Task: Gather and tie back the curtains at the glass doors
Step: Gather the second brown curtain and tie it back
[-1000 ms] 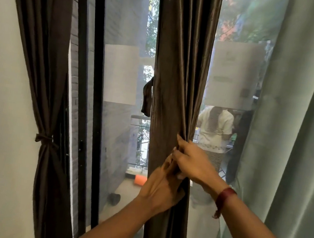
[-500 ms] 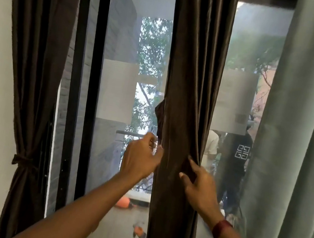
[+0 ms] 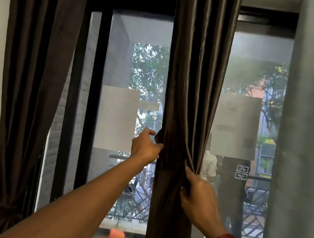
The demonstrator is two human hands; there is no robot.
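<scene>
1. Showed the middle brown curtain (image 3: 193,83) hanging as a narrow column of folds in front of the glass doors (image 3: 135,65), gathered but not yet tied.
2. Caught the left hand (image 3: 144,149) with fingers curled, pinching the curtain's left edge beside a dark flap (image 3: 158,137), probably the tie-back.
3. Caught the right hand (image 3: 199,197) lower down, fingers curled into the folds at the right edge and gripping them.
4. Judged the step as drawing both edges into one bundle. Best done with a firm right-hand grip, stray folds swept inward, and both hands brought to one height.
5. Called for passing the flap fully round the bundle rather than through the folds. Advised a snug knot, given the cloth's slippery sheen.
6. Offered as a model the left brown curtain (image 3: 37,61), cinched low by its tie (image 3: 1,211). Showed the grey-green curtain (image 3: 313,120) at the right hanging loose.
</scene>
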